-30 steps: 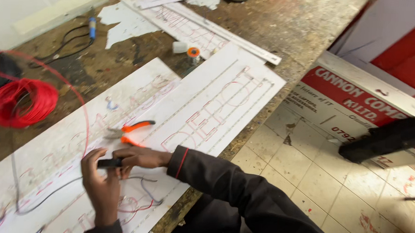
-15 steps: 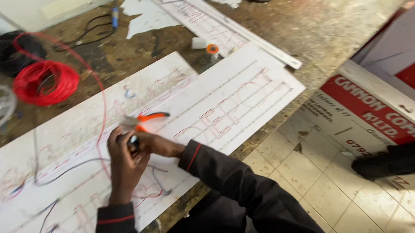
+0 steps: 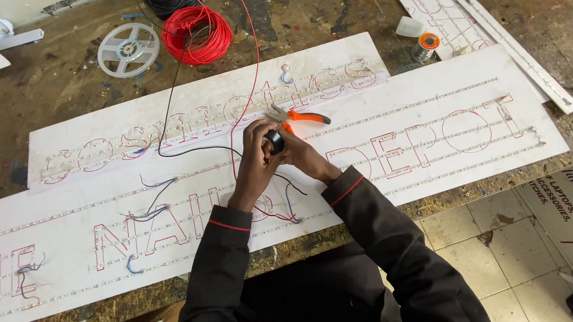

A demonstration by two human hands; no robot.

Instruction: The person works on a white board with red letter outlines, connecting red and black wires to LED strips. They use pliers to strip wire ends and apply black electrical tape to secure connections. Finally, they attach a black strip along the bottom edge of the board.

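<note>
We've got the black tape roll (image 3: 274, 141) pinched between left hand (image 3: 256, 154) and right hand (image 3: 303, 156), both closed on it above the white sign panel (image 3: 430, 116); orange pliers (image 3: 299, 117) lie just beside.

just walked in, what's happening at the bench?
A person has both hands together over a white sign panel. The left hand and right hand hold a small roll of black tape between them. Orange-handled pliers lie just beyond. A red wire coil sits further back.
</note>
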